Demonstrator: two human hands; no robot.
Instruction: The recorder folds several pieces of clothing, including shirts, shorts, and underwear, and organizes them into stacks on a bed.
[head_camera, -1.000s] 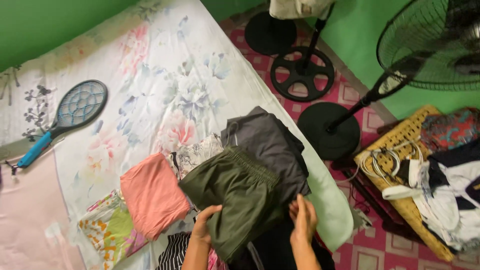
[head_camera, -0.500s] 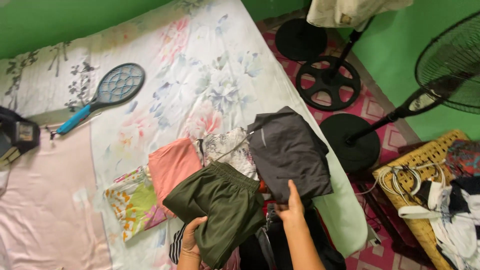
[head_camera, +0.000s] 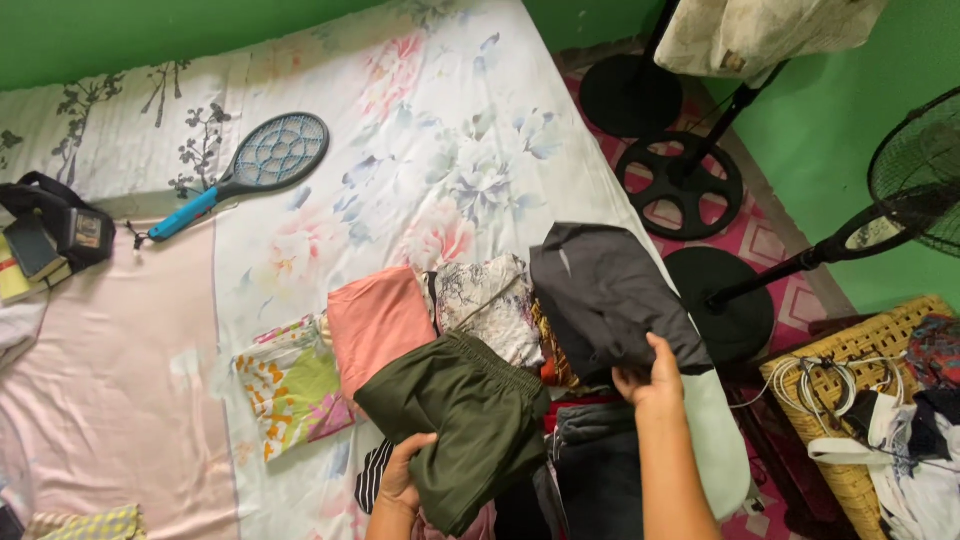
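At lower centre, the left hand (head_camera: 402, 482) grips folded olive-green elastic-waist shorts (head_camera: 462, 424); the right hand (head_camera: 652, 378) pinches a folded dark grey garment (head_camera: 610, 295).

Bed (head_camera: 420, 120) under floral sheet, pink cloth (head_camera: 110, 370) over left part. On it: blue-handled racket swatter (head_camera: 250, 165) near head end; black pouch (head_camera: 60, 225) at left edge; folded clothes in row near foot – patterned yellow-green piece (head_camera: 290, 385), salmon piece (head_camera: 375, 320), grey-floral piece (head_camera: 490, 305), dark grey garment (head_camera: 605, 295), olive shorts (head_camera: 465, 420) partly over salmon piece; pale green pillow (head_camera: 720, 440) at right edge
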